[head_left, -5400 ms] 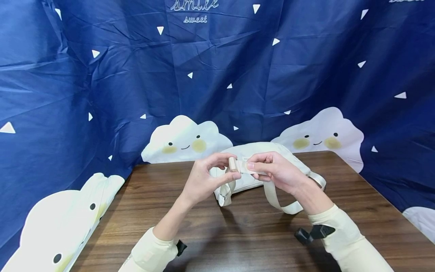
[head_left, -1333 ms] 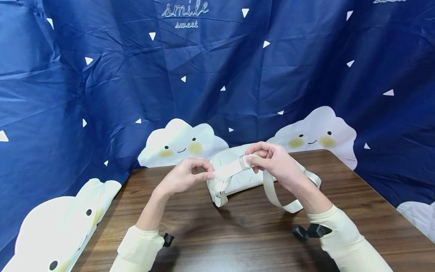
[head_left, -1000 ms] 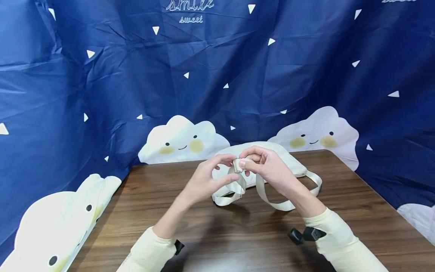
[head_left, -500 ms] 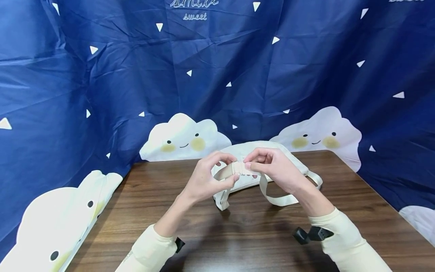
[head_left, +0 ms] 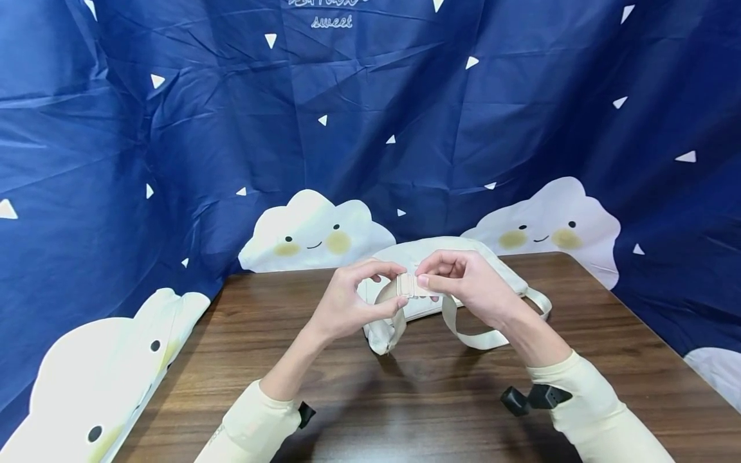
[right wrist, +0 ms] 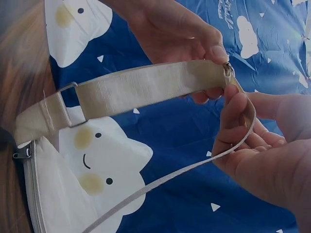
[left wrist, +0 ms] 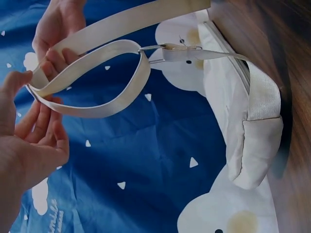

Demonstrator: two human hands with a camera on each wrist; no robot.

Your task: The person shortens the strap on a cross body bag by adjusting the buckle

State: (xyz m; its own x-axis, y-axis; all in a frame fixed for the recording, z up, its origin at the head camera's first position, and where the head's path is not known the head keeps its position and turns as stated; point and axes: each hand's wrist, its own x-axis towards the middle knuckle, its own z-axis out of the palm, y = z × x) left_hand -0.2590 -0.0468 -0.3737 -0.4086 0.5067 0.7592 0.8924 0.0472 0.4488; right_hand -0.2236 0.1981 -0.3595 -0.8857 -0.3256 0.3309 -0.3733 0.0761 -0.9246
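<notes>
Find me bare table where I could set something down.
Bare tabletop lies left of the left sleeve, between it and the right sleeve, and beyond that to the right edge. Crowded: back middle, with white zippered bag, strap, left hand and right hand.

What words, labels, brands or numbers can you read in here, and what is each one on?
"sweet": on the blue backdrop.
Apparently "smile", above it: cut off by the head view's top edge, sideways and small in the wrist views.
Left sleeve: a faint mark, too small to read.
White strap and white bag: no legible lettering.
</notes>
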